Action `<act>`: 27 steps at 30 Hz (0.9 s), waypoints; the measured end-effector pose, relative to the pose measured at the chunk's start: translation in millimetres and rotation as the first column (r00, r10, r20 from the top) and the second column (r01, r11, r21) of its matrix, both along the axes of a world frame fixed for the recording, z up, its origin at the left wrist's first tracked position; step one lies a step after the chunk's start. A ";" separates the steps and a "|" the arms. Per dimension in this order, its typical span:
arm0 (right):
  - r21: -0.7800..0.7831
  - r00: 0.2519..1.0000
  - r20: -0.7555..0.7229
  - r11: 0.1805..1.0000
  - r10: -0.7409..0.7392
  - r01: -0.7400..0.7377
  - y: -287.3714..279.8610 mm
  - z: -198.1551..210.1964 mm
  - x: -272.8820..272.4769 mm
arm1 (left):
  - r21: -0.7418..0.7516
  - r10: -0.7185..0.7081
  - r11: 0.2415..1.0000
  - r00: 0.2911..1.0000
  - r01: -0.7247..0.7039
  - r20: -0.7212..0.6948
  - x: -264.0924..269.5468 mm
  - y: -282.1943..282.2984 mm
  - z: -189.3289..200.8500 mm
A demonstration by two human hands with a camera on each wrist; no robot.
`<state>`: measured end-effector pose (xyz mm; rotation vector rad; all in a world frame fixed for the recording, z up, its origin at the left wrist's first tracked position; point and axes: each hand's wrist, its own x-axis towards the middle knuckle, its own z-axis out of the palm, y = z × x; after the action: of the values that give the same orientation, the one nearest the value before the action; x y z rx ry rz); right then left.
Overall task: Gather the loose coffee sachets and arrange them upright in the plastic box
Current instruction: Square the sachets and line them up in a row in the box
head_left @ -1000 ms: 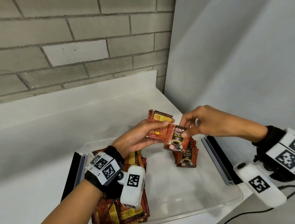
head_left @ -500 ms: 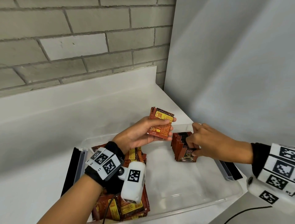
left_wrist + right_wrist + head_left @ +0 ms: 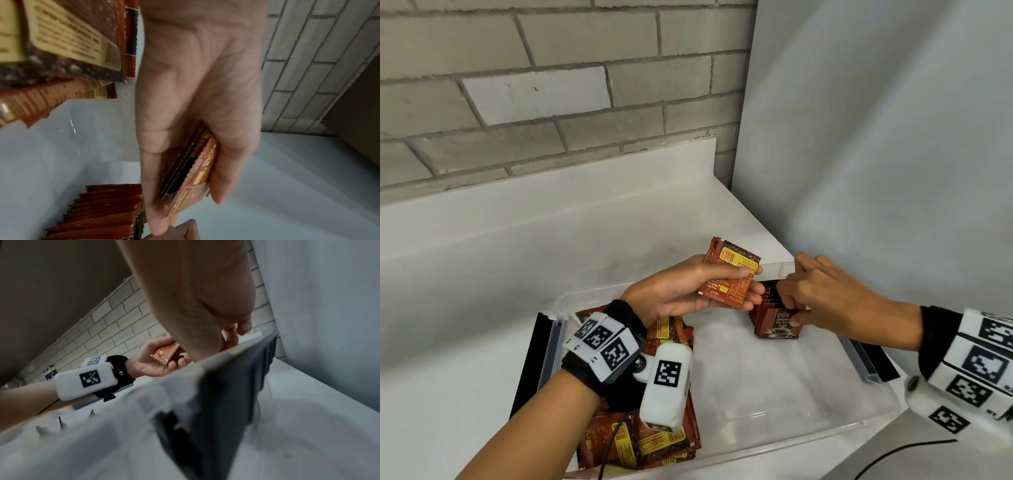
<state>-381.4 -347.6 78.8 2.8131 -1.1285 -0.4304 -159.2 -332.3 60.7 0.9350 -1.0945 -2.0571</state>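
Note:
My left hand [image 3: 709, 291] holds a small stack of red-brown coffee sachets [image 3: 729, 274] above the clear plastic box [image 3: 774, 387], thumb on top; the stack [image 3: 189, 175] shows edge-on in the left wrist view. My right hand [image 3: 815, 294] pinches the front sachet of an upright row of sachets [image 3: 774, 315] standing at the box's far right end. A heap of loose sachets [image 3: 654, 442] lies in the box's left end, partly under my left wrist. In the right wrist view the box's rim [image 3: 216, 386] hides my right fingertips.
The box sits on a white counter [image 3: 482, 274] in a corner, with a brick wall [image 3: 551, 85] behind and a white panel [image 3: 876, 154] to the right. Dark latches [image 3: 530, 359] flank the box's ends. A black cable [image 3: 893, 452] lies at the front right.
My right hand took one sachet from my left hand's stack, carried it down and set it at the front of the upright row. My left hand stayed roughly in place.

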 end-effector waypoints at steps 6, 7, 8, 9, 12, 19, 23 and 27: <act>0.051 0.997 0.049 0.997 -0.052 0.049 0.1 2.5 0.3 | 0.016 -0.001 1.000 0.998 0.000 0.067 0.2 -0.5 1.4; 0.042 0.995 0.084 0.997 -0.062 0.058 0.8 2.6 -0.2 | 0.026 -0.010 1.000 0.996 0.008 0.093 0.6 -0.8 1.4; 0.042 0.992 0.108 0.997 -0.070 0.065 2.8 3.6 -0.3 | 0.034 -0.022 0.999 0.992 0.018 0.124 1.3 -1.0 1.7; 0.038 0.990 0.129 0.998 -0.051 0.046 6.0 4.8 0.3 | 0.039 -0.036 0.999 0.987 0.031 0.155 2.2 -1.3 2.3; 0.063 0.998 0.056 0.998 0.016 -0.020 19.0 8.4 1.9 | 0.054 -0.073 0.997 0.974 0.063 0.213 3.3 -1.2 4.0; -0.024 0.965 -0.250 0.996 0.080 -0.088 29.6 -2.3 3.8 | 0.076 -0.061 0.996 0.977 0.046 0.204 -11.8 4.6 -0.2; -0.085 0.964 -0.254 0.991 0.083 -0.108 30.1 -10.0 -0.2 | 0.079 -0.050 0.996 0.977 0.035 0.206 -17.2 5.9 -4.6; -0.035 0.956 -0.280 0.994 0.087 -0.101 29.4 -16.5 -2.7 | 0.100 -0.031 0.995 0.983 0.013 0.182 -17.0 4.6 -7.4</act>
<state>-384.1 -318.2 62.4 2.6426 -0.9299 -0.7512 -176.2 -327.7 53.3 1.1862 -1.1091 -2.0917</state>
